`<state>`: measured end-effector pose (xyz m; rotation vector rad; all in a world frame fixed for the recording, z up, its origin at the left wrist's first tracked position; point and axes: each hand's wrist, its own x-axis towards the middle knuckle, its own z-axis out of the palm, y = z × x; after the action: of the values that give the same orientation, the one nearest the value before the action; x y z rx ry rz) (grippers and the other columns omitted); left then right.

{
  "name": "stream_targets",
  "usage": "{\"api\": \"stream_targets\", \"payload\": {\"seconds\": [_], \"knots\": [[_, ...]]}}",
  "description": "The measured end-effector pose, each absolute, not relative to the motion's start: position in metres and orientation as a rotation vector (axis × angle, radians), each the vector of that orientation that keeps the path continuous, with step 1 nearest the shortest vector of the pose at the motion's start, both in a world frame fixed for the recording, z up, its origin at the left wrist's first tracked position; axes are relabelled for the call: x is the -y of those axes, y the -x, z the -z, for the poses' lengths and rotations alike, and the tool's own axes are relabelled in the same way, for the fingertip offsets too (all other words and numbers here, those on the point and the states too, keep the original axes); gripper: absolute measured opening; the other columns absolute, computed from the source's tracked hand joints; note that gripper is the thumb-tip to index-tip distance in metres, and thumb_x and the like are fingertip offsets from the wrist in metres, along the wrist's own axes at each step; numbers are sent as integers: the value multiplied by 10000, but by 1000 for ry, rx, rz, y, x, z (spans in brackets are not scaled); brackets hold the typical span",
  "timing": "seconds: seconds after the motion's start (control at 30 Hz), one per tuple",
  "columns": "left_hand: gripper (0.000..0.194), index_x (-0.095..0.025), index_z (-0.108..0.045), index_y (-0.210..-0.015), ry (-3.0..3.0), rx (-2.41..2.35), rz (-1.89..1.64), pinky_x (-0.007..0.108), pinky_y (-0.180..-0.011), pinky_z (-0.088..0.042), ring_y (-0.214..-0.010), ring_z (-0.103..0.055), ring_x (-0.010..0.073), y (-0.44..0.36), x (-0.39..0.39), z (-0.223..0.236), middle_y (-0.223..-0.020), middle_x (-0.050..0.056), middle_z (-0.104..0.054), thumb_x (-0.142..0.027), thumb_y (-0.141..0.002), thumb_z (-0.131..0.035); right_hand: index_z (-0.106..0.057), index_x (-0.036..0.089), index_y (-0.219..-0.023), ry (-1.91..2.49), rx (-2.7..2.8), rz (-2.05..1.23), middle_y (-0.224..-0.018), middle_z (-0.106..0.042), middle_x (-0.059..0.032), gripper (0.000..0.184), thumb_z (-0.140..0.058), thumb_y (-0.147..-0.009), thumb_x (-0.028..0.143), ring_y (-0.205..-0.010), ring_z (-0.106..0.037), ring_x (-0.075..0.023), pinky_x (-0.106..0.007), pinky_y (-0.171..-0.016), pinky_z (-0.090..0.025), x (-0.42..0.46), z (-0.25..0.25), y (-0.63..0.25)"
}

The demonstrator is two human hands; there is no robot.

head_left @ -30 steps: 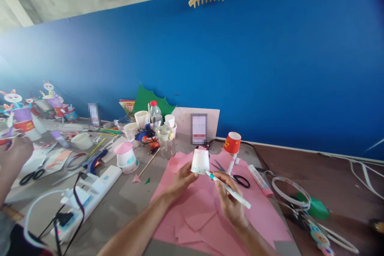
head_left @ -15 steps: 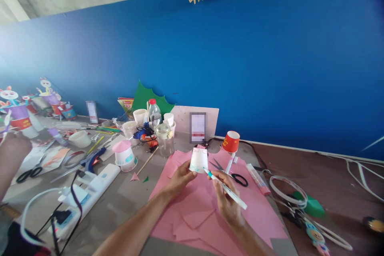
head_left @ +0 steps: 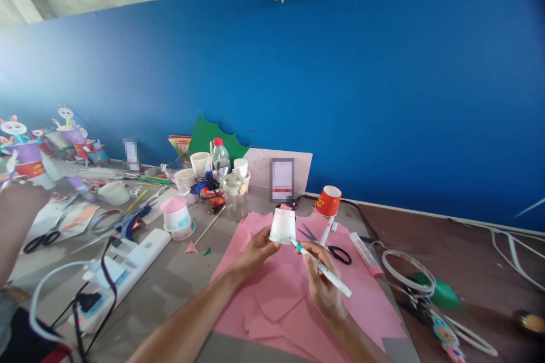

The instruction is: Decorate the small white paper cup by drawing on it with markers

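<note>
My left hand [head_left: 258, 254] grips an upside-down white paper cup [head_left: 283, 224] by its lower left side. Pink outlines show near the cup's top, and teal marks run along its lower rim. In my right hand [head_left: 322, 278] is a white marker [head_left: 326, 272] with a teal collar, its tip at the cup's lower right edge. Pink paper sheets [head_left: 281, 295] lie under both hands. Scissors with black handles [head_left: 339, 254] and a white-and-pink pen [head_left: 327, 231] rest on the paper just beyond my right hand.
A red paper cup [head_left: 328, 201] stands behind the scissors. To the left are a pink-topped cup [head_left: 176, 218], a glass jar [head_left: 235, 197], a power strip [head_left: 128, 278] and a glue gun [head_left: 131, 223]. Another person's hand [head_left: 23, 201] is at far left. Cables [head_left: 409, 272] lie right.
The marker tip stays by the cup's lower edge, with slightly more teal marking visible there. Both hands hold nearly the same place; the camera view has shifted a little.
</note>
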<state>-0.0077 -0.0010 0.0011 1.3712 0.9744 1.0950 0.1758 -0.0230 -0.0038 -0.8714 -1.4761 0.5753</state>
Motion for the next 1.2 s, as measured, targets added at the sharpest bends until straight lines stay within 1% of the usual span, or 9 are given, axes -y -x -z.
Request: {"api": "stream_targets", "payload": {"seconds": [0.27,0.47,0.8,0.97,1.2], "knots": [[669,-166,-587,-1281,-1395,-975,-1090,417,-1029,-425,-1206,-551,330,8,1,-2,-1316,133,-620,-604,-782,-670,-659,208,-980,841,1492,-545,-849,-705,-57,169,-530,-946,311,-758,-680,-189,-289,-657,-557,22,4,-176],[580,-195,-595,-1270,-1405,-964,-1095,418,-1016,-439,-1200,-556,322,9,2,0,-1308,117,-626,-550,-815,-658,-655,209,-995,864,1503,-554,-860,-709,-62,176,-525,-949,318,-769,-688,-198,-299,-661,-561,23,4,-176],[586,-183,-573,-1292,-1391,-932,-1099,407,-1029,-421,-1229,-537,322,10,0,5,-1332,121,-607,-529,-828,-664,-645,212,-1006,858,1505,-564,-865,-707,-62,180,-520,-955,331,-785,-689,-202,-307,-672,-563,23,4,-177],[564,-185,-580,-1271,-1386,-914,-1113,405,-1018,-428,-1213,-549,316,10,0,5,-1316,118,-615,-525,-828,-666,-642,212,-1003,868,1501,-573,-865,-705,-62,191,-517,-957,348,-788,-683,-203,-312,-674,-557,23,4,-177],[565,-180,-575,-1268,-1365,-908,-1113,431,-1034,-413,-1219,-542,320,9,1,4,-1322,123,-609,-520,-828,-671,-657,211,-984,878,1529,-575,-854,-707,-64,215,-515,-955,370,-757,-675,-201,-311,-658,-548,25,1,-178]]}}
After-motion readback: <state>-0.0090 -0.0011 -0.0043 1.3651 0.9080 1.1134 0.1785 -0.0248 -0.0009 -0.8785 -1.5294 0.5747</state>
